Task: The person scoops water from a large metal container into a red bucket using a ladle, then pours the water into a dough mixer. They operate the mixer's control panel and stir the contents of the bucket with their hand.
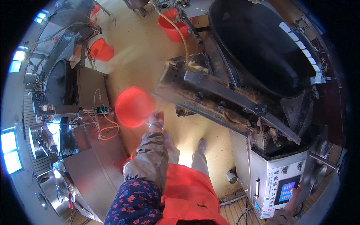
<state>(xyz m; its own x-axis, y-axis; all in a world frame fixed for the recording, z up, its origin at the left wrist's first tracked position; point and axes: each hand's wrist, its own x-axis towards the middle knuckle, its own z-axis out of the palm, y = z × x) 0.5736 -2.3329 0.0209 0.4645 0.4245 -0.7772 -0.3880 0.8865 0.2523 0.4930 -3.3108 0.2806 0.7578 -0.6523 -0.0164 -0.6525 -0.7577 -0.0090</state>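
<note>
My left hand (156, 119) is stretched forward in a grey-brown sleeve cover and meets the lower right rim of a red plastic bucket (133, 106). Its fingers seem closed on that rim, though both hand and bucket are blurred. At the lower right, my right hand (295, 194) reaches to the lit touch screen (287, 192) on a machine's white control panel (270, 175). Its fingers point up along the screen's right edge and hold nothing. Two knobs (291, 168) sit above the screen.
A large dark round pan (258, 45) on the machine fills the upper right, with a grimy metal beam (240, 97) before it. Other red buckets (101, 49) stand on the floor. Metal cabinets (93, 157), hoses and another round pan (58, 82) line the left.
</note>
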